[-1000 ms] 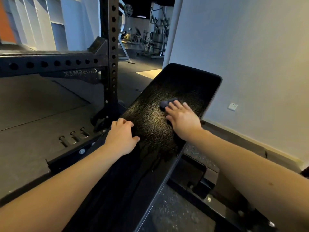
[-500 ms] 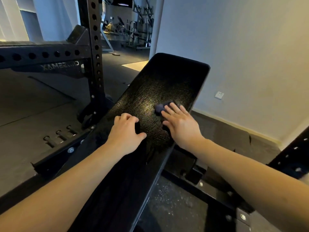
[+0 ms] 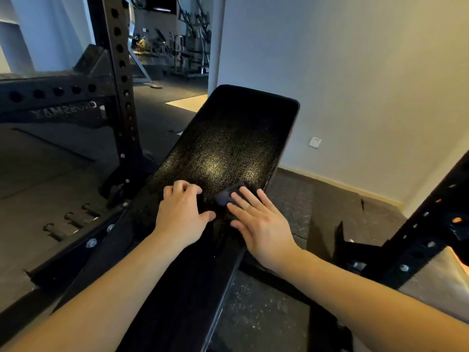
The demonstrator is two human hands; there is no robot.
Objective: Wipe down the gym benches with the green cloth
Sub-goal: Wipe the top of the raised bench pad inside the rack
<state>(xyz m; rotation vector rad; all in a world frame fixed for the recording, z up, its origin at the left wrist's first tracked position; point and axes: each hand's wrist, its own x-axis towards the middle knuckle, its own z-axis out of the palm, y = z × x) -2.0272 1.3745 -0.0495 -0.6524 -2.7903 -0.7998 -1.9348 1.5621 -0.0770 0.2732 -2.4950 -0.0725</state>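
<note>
We are leaning over the black bench (image 3: 236,138), whose textured pad is sloping up and away from us, and both our bare forearms are reaching onto its nearer half. Our right hand (image 3: 264,224) is lying flat and spread wide, fingers straight, pressing the cloth (image 3: 224,196) down onto the pad near the bench's right edge. The cloth is bunched small and is looking dark grey-blue rather than green in this light. Only a part of it is peeking out past our fingertips (image 3: 250,203), and the rest is lying hidden under the hand.

Our left hand (image 3: 181,217) is resting on the pad just beside the right one, toward the bench's left edge. Its fingers are curling under so the knuckles are facing forward, and its thumb is stretching out toward the cloth. It is holding nothing that we can see. A patch of light is glinting off the pad just beyond both hands.

To the bench's left a black rack upright (image 3: 121,97) with a row of holes is rising from the dark floor (image 3: 330,199), and a perforated crossbeam (image 3: 50,91) is running off from it. To the bench's right a pale wall (image 3: 355,72) is carrying a white socket (image 3: 315,142) low down, and another perforated rack beam (image 3: 431,212) is slanting across the near corner. Beyond the bench's far end an opening is showing more gym machines, too dim to tell apart.
</note>
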